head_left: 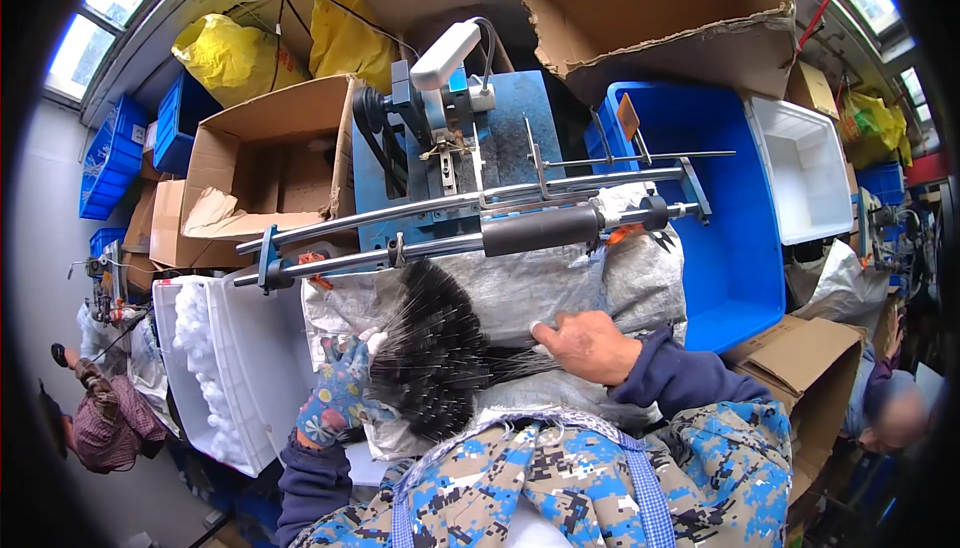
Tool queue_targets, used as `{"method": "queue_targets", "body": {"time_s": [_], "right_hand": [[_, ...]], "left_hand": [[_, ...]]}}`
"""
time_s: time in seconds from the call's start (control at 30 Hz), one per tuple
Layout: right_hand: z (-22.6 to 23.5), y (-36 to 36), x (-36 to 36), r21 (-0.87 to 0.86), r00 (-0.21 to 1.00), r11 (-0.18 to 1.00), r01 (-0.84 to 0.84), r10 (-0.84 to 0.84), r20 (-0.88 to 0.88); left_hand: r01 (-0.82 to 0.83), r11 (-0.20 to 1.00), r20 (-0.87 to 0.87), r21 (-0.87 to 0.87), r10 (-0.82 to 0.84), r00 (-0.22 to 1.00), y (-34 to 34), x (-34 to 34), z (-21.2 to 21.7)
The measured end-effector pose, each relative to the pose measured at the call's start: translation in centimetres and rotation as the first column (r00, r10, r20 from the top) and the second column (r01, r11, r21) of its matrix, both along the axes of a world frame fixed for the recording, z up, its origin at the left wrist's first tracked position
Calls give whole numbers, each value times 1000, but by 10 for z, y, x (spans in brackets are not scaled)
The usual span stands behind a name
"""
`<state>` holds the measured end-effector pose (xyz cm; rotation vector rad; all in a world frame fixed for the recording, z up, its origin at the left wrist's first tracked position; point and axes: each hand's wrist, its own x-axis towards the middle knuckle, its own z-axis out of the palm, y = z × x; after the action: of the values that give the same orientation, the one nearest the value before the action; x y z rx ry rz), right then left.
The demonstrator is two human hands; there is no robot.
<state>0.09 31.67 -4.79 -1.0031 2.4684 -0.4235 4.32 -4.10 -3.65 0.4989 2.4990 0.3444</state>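
A fanned bundle of thin black strands (428, 353) with pale tips lies across a grey-white sheet (530, 293) in front of me. At its left edge is my left hand (338, 393), in a blue floral glove, its fingers bent against the strands and seemingly closed on some. My bare right hand (590, 346) is closed to the right of the bundle, thumb and forefinger pinching a few strands that stretch out from it. Beyond both hands runs a metal bar with a dark roller sleeve (540, 231), part of a blue machine (520, 128).
A white bin (270, 368) with white fluff stands left, below an open cardboard box (205, 153). On the right are a deep blue bin (735, 288), a white tub (838, 168) and another carton (800, 348). Other people (110, 418) work at both sides.
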Motion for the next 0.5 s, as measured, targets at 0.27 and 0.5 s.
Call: {"method": "queue_targets", "body": {"time_s": [0.27, 0.5], "right_hand": [[54, -19, -86, -336, 918, 927, 167, -270, -289], [12, -50, -194, -72, 757, 936, 345, -323, -568]], "left_hand": [[-316, 881, -175, 352, 394, 902, 12, -17, -30], [-126, 933, -213, 338, 206, 955, 24, -37, -22]]}}
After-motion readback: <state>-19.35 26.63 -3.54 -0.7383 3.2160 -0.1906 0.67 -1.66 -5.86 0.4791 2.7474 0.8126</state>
